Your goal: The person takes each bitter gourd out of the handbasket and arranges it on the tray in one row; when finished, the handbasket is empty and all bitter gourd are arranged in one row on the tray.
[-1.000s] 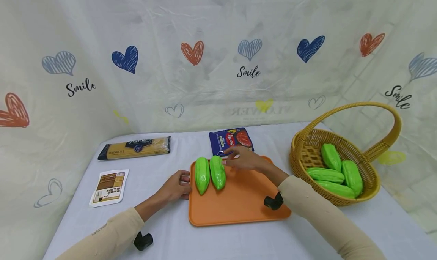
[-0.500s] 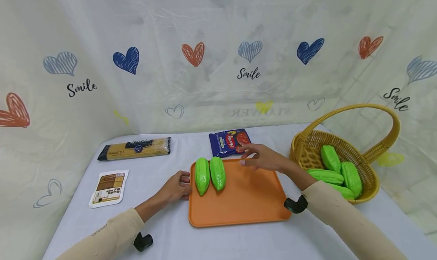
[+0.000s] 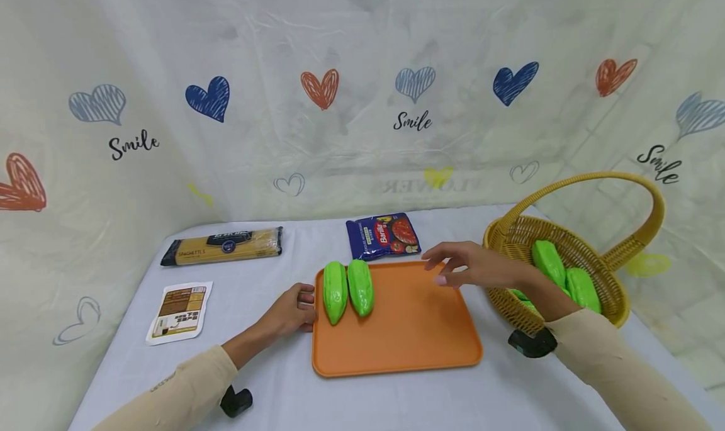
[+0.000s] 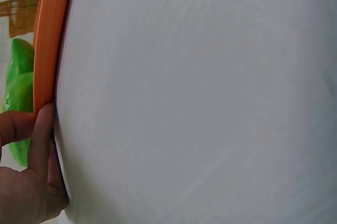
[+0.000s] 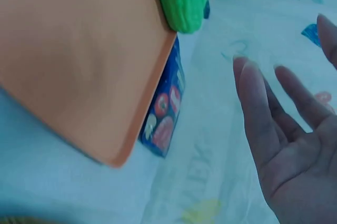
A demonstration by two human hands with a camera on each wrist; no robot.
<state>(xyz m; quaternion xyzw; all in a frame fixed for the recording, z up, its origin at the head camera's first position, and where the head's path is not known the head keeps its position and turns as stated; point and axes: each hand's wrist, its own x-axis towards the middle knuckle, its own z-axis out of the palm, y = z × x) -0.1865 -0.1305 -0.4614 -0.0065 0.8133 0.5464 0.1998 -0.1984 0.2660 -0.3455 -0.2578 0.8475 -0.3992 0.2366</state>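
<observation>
An orange tray (image 3: 408, 330) lies on the white-covered table, with two green ridged, gourd-like vegetables (image 3: 335, 292) side by side at its left end. My left hand (image 3: 291, 310) grips the tray's left rim; in the left wrist view the thumb (image 4: 16, 126) and a finger (image 4: 42, 134) pinch that edge. Empty and with its fingers loosely bent, my right hand (image 3: 472, 266) hovers over the tray's far right corner. To its right stands a wicker basket (image 3: 510, 302) with several more green vegetables (image 3: 548, 261), partly hidden by the right forearm.
Behind the tray lies a blue Barilla packet (image 3: 383, 236). A spaghetti pack (image 3: 226, 246) is at the back left, and a white-and-brown pouch (image 3: 180, 313) in front of it. The basket's tall handle (image 3: 589, 176) arches up at the right. A printed curtain (image 3: 351, 28) hangs behind the table.
My right hand has moved right, away from the second green vegetable, across the tray toward the basket. The left hand, the tray and both vegetables on it have stayed in place.
</observation>
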